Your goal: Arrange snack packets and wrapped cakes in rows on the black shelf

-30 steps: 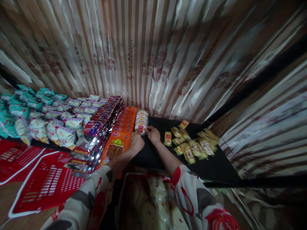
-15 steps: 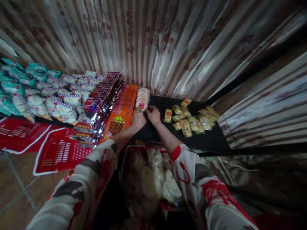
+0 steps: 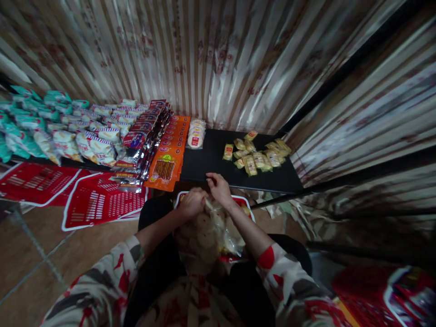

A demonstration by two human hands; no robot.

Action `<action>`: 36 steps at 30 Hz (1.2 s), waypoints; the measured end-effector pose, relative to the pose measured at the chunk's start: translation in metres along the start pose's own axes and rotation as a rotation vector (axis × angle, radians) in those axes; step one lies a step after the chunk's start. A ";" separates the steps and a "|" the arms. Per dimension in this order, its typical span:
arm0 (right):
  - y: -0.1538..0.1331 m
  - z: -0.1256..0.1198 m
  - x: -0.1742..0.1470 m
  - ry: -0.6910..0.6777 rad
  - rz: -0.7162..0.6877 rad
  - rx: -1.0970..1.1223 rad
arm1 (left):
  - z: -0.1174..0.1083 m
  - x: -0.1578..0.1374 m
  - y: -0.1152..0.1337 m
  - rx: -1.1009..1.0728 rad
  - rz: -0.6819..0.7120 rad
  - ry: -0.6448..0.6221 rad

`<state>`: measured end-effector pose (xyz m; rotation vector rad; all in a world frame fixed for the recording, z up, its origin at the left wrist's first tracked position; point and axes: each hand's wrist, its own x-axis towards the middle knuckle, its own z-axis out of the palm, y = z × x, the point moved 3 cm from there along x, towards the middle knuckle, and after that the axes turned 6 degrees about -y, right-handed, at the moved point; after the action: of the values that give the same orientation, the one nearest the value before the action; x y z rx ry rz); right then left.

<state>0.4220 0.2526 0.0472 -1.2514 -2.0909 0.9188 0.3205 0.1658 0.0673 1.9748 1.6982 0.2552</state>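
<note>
Between my knees stands a red basket with a white rim [image 3: 248,204], filled with clear packets of round, pale crackers [image 3: 206,234]. My left hand [image 3: 193,204] is over the basket's far left side, its fingers curled down on the clear plastic of a cracker packet; the fingertips are partly hidden. Beside it, my right hand [image 3: 220,188] hovers at the basket's far rim, near the shelf's front edge. Its thumb and forefinger are bent and slightly apart, with nothing visible between them. A short row of cracker packets with red labels [image 3: 196,134] lies on the black shelf [image 3: 211,161].
Left of the cracker row are orange stick-snack packets [image 3: 166,159], dark red packets [image 3: 143,131], white-and-blue bags [image 3: 95,145] and green bags [image 3: 30,120]. Small yellow packets [image 3: 260,159] lie to the right. Red baskets [image 3: 102,202] stand at left, another [image 3: 361,290] lower right. A striped curtain [image 3: 218,54] hangs behind.
Both hands have drawn back from the cracker row on the shelf to the basket. The front cracker packet stays on the shelf. My view has shifted, bringing a basket in at lower right.
</note>
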 end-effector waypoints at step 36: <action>-0.011 -0.027 -0.093 -0.298 0.195 0.543 | -0.015 -0.023 -0.017 -0.562 -0.097 0.131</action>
<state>0.4753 0.1725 0.0637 -1.0800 -1.7547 1.7123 0.2948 0.1491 0.0757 1.4826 1.5720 0.7499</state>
